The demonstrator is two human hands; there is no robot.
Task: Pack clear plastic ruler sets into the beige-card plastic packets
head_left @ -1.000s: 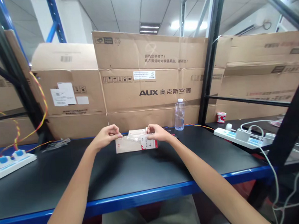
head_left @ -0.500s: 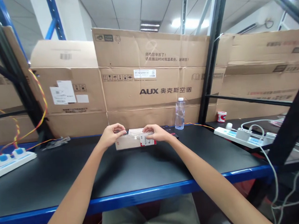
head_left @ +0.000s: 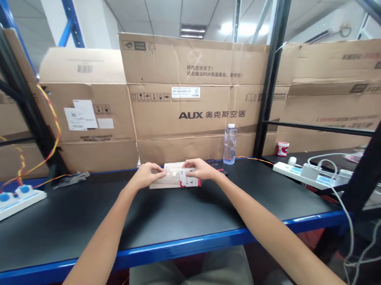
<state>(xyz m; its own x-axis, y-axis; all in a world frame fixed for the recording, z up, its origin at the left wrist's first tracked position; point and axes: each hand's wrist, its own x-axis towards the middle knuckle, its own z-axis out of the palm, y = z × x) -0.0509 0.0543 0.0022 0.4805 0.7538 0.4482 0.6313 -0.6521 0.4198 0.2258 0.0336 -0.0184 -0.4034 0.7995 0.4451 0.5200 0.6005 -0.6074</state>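
Note:
Near the back of the black tabletop, both hands are at a flat, clear plastic ruler pack (head_left: 171, 178). Scale marks run along its lower edge, and a white and red label with a "4" covers its right part. My left hand (head_left: 146, 175) pinches the upper left of the pack between thumb and fingers. At the upper right, my right hand (head_left: 201, 168) grips it with the thumb in front of the label. A pale flat piece shows behind the pack's top edge; what it is I cannot tell.
A water bottle (head_left: 230, 144) stands behind my right hand, beside a dark flat box (head_left: 218, 165). Power strips lie left (head_left: 16, 204) and right (head_left: 304, 174), with cables. A crumpled plastic bag (head_left: 72, 180) lies back left. Cardboard panels (head_left: 164, 131) wall the back.
My left thumb and fingers have shifted slightly right along the top of the pack. The pack's front now shows scale marks where it looked plain beige. My right hand keeps its hold.

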